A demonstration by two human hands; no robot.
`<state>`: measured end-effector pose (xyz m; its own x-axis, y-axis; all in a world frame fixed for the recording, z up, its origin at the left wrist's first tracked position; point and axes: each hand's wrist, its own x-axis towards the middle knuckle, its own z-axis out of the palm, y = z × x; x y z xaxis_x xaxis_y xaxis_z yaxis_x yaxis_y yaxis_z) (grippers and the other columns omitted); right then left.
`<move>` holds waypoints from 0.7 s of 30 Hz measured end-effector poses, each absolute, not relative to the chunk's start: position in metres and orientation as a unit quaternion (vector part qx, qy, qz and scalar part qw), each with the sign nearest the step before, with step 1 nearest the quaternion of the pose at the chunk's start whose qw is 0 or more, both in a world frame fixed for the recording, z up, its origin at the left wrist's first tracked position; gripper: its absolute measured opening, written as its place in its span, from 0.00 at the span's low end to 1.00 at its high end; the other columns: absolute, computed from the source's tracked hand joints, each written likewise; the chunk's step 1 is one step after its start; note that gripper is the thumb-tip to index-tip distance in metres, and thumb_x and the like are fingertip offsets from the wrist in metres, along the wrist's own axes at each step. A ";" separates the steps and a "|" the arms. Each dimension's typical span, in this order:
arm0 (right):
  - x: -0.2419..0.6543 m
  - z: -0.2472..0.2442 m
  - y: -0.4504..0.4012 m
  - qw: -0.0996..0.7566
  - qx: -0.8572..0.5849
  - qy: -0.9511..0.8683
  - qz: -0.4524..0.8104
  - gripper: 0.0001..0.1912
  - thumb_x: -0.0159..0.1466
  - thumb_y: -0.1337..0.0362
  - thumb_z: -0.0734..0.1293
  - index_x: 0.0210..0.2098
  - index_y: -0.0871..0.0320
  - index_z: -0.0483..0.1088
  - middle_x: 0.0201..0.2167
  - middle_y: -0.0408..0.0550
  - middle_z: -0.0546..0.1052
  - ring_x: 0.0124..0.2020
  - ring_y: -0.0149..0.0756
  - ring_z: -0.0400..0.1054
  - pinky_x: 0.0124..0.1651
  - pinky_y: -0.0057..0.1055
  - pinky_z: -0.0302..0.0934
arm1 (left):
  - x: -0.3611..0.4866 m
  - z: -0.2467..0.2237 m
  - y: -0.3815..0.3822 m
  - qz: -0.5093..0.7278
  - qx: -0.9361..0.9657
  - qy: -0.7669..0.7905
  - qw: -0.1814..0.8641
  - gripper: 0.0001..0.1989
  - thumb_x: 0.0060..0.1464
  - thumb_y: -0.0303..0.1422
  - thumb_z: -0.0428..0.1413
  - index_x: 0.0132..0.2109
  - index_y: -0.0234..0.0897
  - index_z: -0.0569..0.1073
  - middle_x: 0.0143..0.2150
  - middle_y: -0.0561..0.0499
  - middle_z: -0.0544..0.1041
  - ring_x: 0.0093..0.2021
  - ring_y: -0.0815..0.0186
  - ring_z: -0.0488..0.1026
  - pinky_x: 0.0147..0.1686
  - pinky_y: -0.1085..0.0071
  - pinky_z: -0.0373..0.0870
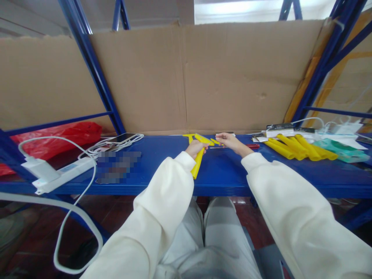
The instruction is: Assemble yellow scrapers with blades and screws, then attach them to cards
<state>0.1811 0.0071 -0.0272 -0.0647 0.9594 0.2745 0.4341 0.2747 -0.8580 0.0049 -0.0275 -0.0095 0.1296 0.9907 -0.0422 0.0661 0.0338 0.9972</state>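
My left hand [197,148] is wrapped round a yellow tool-like piece [198,164], whose tube-shaped handle points down toward the front edge of the blue table [162,170]. Its flat yellow upper part sticks out above and to the right of the fist. Just right of it, my right hand [228,141] has its fingertips pressed together near a small yellow piece [214,142]; whatever is between them is too small to make out. A red-handled screwdriver [253,146] lies on the table behind my right wrist.
Several yellow tubes [296,147] lie at the right beside a green plastic bag [343,151] and small boxes. At the left are a phone-like dark slab, a white power strip [66,174], cables and a red bag [64,141]. Cardboard [186,77] stands behind.
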 end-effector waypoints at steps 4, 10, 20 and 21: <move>0.202 -0.026 0.016 0.435 -0.529 -0.704 0.187 0.09 0.62 0.64 0.67 0.40 0.61 0.75 0.36 0.51 0.80 0.31 0.33 0.72 0.36 0.29 0.68 | 0.004 -0.008 -0.030 0.447 0.530 0.492 0.526 0.17 0.54 0.19 0.55 0.20 0.33 0.65 0.15 0.56 0.65 0.13 0.76 0.59 0.16 0.78 0.56; 0.248 -0.030 0.022 0.336 -0.588 -0.736 -0.012 0.11 0.60 0.63 0.66 0.40 0.60 0.77 0.37 0.53 0.81 0.38 0.39 0.74 0.44 0.33 0.67 | 0.003 -0.006 -0.033 0.444 0.526 0.500 0.525 0.17 0.54 0.19 0.56 0.20 0.33 0.66 0.14 0.56 0.65 0.13 0.77 0.60 0.16 0.79 0.56; 0.296 -0.040 0.018 0.142 -0.643 -0.753 -0.024 0.09 0.60 0.62 0.67 0.38 0.55 0.78 0.38 0.48 0.82 0.39 0.38 0.75 0.44 0.29 0.67 | 0.001 -0.009 -0.028 0.452 0.521 0.509 0.515 0.16 0.51 0.18 0.57 0.19 0.33 0.65 0.14 0.55 0.65 0.14 0.76 0.60 0.17 0.78 0.58; 0.297 -0.040 0.019 0.146 -0.644 -0.751 -0.020 0.09 0.59 0.62 0.68 0.39 0.55 0.78 0.37 0.48 0.82 0.39 0.37 0.75 0.43 0.28 0.67 | 0.000 -0.009 -0.027 0.451 0.522 0.512 0.512 0.16 0.51 0.19 0.58 0.19 0.33 0.66 0.15 0.55 0.66 0.14 0.76 0.60 0.18 0.78 0.59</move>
